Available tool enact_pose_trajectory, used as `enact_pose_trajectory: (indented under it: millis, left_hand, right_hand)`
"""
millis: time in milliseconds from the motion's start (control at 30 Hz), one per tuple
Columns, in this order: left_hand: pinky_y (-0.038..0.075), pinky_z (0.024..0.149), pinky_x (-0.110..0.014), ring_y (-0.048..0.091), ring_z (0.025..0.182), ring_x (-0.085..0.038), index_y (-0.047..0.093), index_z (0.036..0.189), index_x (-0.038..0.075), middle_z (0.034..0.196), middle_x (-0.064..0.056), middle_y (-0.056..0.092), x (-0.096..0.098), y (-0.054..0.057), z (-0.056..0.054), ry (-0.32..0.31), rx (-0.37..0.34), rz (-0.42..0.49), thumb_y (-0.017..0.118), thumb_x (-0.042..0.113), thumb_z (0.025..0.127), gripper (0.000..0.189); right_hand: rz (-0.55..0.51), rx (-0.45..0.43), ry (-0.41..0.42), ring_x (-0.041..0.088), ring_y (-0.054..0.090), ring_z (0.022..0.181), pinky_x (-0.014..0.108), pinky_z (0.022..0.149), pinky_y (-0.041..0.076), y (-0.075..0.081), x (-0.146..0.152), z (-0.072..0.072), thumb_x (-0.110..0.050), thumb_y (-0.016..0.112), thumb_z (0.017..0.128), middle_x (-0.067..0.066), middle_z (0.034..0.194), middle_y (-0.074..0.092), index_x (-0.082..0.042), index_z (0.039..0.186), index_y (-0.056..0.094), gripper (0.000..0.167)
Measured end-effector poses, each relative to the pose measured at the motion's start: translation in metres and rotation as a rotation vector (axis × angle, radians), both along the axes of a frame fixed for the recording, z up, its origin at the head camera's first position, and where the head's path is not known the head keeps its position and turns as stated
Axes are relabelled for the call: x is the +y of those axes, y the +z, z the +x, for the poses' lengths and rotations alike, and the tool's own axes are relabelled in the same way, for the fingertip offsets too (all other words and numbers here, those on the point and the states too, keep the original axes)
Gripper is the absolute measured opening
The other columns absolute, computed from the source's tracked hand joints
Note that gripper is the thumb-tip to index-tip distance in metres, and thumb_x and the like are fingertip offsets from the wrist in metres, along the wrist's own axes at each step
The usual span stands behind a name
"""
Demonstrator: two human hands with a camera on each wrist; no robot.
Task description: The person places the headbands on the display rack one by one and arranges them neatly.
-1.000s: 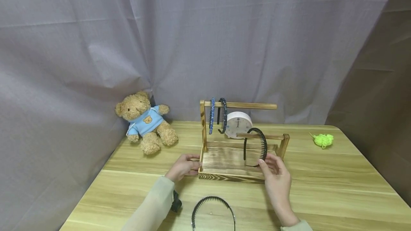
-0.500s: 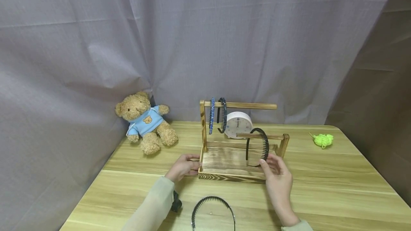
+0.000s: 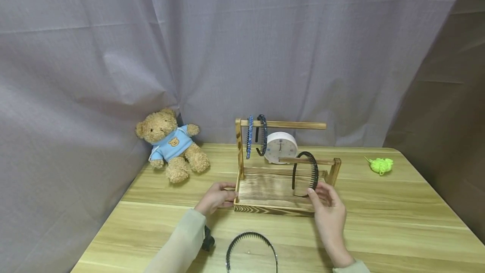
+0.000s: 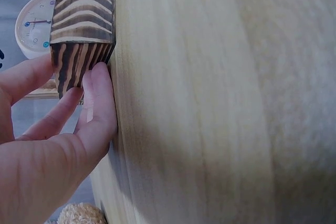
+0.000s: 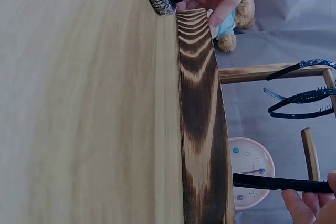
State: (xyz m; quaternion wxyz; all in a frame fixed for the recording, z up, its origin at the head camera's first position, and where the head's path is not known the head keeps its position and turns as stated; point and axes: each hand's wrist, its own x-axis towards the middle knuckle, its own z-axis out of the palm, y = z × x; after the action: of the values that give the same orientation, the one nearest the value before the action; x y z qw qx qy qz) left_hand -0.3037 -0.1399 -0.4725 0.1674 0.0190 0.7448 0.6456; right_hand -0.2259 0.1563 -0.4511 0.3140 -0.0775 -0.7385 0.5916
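Left hand [image 3: 215, 199] has fairly straight fingers just touching the left end of a brown, rectangular, stripy wooden rack [image 3: 273, 210]; black, curved, toothed headband [image 3: 314, 172]'s looped around its lower wooden bar [image 3: 325, 162], right hand [image 3: 329, 213] pinching it.

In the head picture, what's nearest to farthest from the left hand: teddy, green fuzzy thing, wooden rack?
1. Wooden rack: its left end touches the left hand.
2. Teddy: to the left, farther back.
3. Green fuzzy thing: over on the right.
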Motion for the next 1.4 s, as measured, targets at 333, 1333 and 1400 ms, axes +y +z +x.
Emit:
enact_pose_trajectory:
  millis: [333,1333,1400]
  left_hand:
    - [0.058,0.090,-0.042,0.068,0.099,-0.028,0.046,0.137,-0.010,0.118,-0.027,0.063,0.000,0.000,0.000,-0.006,0.005,-0.001,0.062,0.006,0.093,0.050]
    - [0.059,0.089,-0.040,0.068,0.094,-0.022,0.046,0.138,-0.009,0.117,-0.026,0.064,0.000,0.000,0.001,-0.004,-0.002,0.010,0.061,0.006,0.093,0.050]
    - [0.059,0.088,-0.039,0.068,0.093,-0.021,0.046,0.138,-0.009,0.115,-0.026,0.065,0.000,0.000,0.000,-0.004,-0.003,0.011,0.061,0.006,0.093,0.050]
  right_hand:
    - [0.012,0.011,-0.005,-0.007,0.060,0.082,0.007,0.068,0.049,-0.002,0.004,-0.002,-0.011,0.075,0.087,-0.021,0.087,0.064,-0.005,0.109,0.069,0.024]
    - [-0.006,-0.013,-0.038,-0.007,0.060,0.081,0.005,0.070,0.049,-0.007,0.015,-0.002,-0.009,0.073,0.087,-0.024,0.086,0.063,-0.004,0.109,0.067,0.023]
    - [-0.019,-0.007,-0.033,-0.007,0.060,0.081,0.005,0.071,0.050,-0.007,0.016,-0.002,-0.009,0.074,0.087,-0.023,0.086,0.063,-0.004,0.109,0.067,0.023]
